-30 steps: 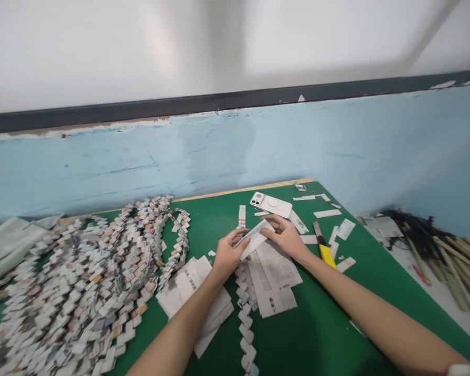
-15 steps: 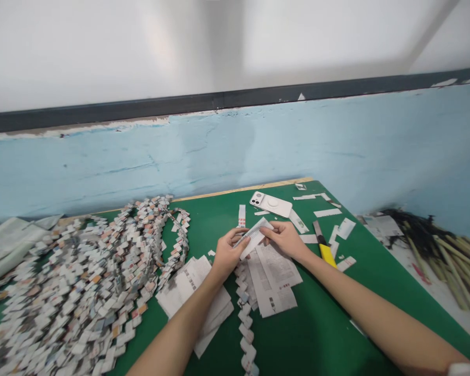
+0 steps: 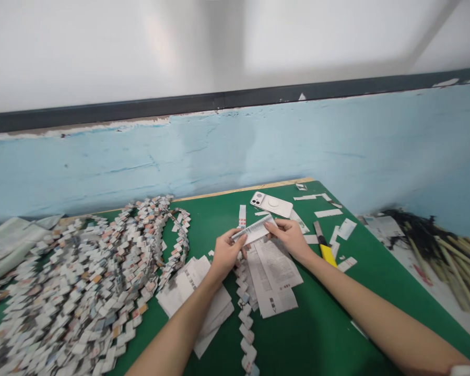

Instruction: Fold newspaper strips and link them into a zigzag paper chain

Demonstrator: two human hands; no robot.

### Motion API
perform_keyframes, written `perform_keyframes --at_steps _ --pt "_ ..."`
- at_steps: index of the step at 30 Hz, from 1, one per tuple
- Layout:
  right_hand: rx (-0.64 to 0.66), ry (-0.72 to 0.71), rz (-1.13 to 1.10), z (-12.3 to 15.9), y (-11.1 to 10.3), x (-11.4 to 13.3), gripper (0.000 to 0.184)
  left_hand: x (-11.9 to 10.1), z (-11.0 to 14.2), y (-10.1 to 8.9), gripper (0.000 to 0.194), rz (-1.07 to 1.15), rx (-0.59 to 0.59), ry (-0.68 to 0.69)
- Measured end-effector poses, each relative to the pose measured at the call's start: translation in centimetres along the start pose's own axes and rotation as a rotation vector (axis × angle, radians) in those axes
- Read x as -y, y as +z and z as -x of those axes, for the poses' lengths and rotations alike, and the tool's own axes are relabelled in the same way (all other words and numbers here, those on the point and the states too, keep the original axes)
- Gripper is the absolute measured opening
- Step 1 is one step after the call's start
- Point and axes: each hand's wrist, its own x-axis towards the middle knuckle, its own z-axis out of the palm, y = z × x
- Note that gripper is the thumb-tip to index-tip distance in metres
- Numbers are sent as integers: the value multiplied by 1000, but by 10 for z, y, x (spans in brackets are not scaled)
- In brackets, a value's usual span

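Note:
A printed paper strip (image 3: pixel 257 230) stretches between my two hands above the table. My left hand (image 3: pixel 227 251) pinches its left end with the thumb on top. At the other end, my right hand (image 3: pixel 290 237) grips it between thumb and fingers. Below the strip lie several newspaper sheets (image 3: pixel 276 282). A zigzag chain of folded paper (image 3: pixel 246 324) runs from under my left hand toward the table's front. Left of it, partly covered by my left forearm, is a stack of cut newspaper (image 3: pixel 191 284).
A big heap of folded-paper chains (image 3: pixel 90 287) covers the left of the green table (image 3: pixel 317 329). A white phone (image 3: pixel 272 204) lies at the back. Beside my right forearm are a yellow utility knife (image 3: pixel 326 248) and paper scraps (image 3: pixel 347 228). Bamboo sticks (image 3: pixel 454 266) lie beyond the right edge.
The paper in my hands has gone from a wider piece to a narrower strip, folded lengthwise. My right hand has shifted its grip on its right end; my left hand stays nearly in place.

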Motion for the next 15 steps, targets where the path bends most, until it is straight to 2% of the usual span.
perform_keyframes --at_steps 6,11,15 --pt "123 9 -54 -1 -3 -4 41 1 0 0 52 4 22 23" --pt "101 52 -177 -2 -1 -1 37 -4 1 0 50 40 21 39" --pt "64 60 -292 -4 0 -2 22 -8 2 -2 42 81 18 50"
